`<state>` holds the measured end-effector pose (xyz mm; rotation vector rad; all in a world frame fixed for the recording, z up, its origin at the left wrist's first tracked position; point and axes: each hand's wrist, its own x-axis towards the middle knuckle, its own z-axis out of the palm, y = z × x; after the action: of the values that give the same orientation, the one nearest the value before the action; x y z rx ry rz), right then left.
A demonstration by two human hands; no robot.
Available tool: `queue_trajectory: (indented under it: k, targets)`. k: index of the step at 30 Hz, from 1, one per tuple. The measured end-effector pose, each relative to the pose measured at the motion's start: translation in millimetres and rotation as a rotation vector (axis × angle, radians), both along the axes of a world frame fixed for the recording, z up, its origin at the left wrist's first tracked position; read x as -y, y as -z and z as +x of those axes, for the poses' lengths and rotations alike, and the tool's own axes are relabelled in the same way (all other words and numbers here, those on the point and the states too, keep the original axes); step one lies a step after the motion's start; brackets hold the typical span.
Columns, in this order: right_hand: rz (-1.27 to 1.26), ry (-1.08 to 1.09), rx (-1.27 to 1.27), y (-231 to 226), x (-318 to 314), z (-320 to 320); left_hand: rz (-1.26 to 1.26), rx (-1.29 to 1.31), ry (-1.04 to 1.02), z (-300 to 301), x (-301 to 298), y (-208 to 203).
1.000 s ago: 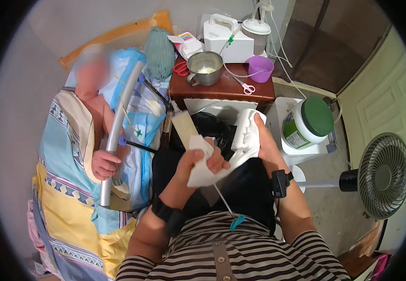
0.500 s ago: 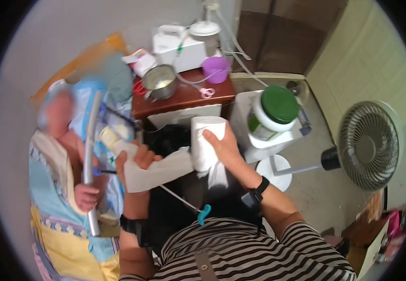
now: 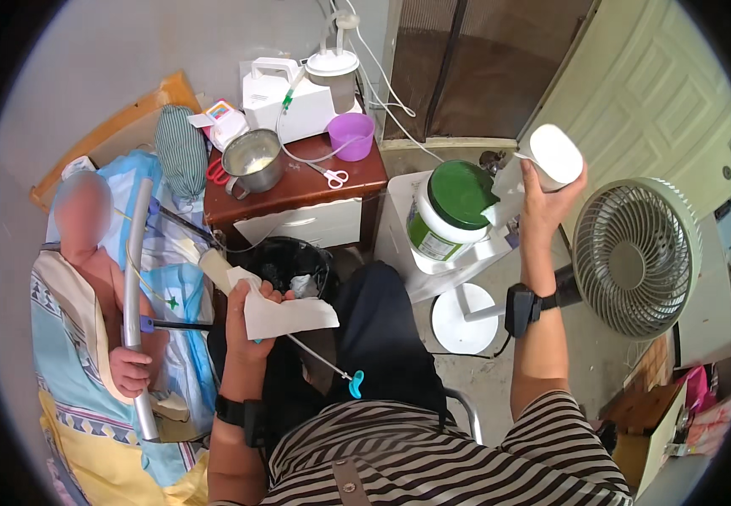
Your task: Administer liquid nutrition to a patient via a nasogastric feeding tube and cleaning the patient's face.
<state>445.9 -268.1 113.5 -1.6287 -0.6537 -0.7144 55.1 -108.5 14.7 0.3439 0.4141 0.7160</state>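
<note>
My left hand is closed on a torn strip of white tissue paper, whose loose end hangs to the right. From under this hand a thin pale rod with a teal end piece slants over my lap; whether my fingers grip it too is hidden. Out to the right, my right hand holds a white tissue roll up, its end turned toward me. A ragged paper tail hangs from the roll beside the green lid of a large white tub.
At left a person lies in bed, one hand at the metal rail. A black-lined bin stands before the brown cabinet, which bears a metal pot, purple bowl, scissors and white machine. A fan stands at right.
The paper strip has come apart from the roll. My right hand has carried the roll up and to the right, away from my left hand, which keeps the strip.
</note>
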Motion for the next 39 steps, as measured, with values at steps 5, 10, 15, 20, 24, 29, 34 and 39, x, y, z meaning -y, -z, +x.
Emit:
queue_trajectory:
  k: [5, 10, 15, 20, 24, 29, 34, 39]
  targets:
    - [0.234, -0.05, -0.429, 93.9, 5.1, 48.7, 0.044, -0.017, 0.011, -1.2, 3.4, -2.0]
    - [0.04, -0.067, -0.412, 125.5, 7.7, 41.4, -0.009, -0.13, -0.099, -1.8, 6.3, -0.1]
    - [-0.118, -0.097, -0.291, 132.4, 14.1, 57.4, 0.052, -0.122, 0.0, 11.0, 7.1, 7.1]
    - [-0.107, -0.11, -0.253, 107.9, 15.5, 43.7, 0.035, -0.083, 0.044, 6.5, 5.3, 14.8]
    - [-0.132, -0.059, -0.412, 129.0, 16.9, 45.7, 0.024, -0.091, -0.014, 11.7, 14.0, -2.9]
    - [-0.237, -0.062, -0.336, 145.1, 17.8, 40.0, 0.061, -0.115, 0.04, 8.0, 9.5, 9.0]
    - [-0.281, -0.033, -0.268, 165.4, 7.9, 59.3, 0.091, -0.141, 0.043, 8.0, 11.7, 4.0]
    - [-0.2, -0.227, -0.333, 163.0, 27.7, 58.1, 0.115, -0.187, 0.023, 14.0, 9.4, 2.1]
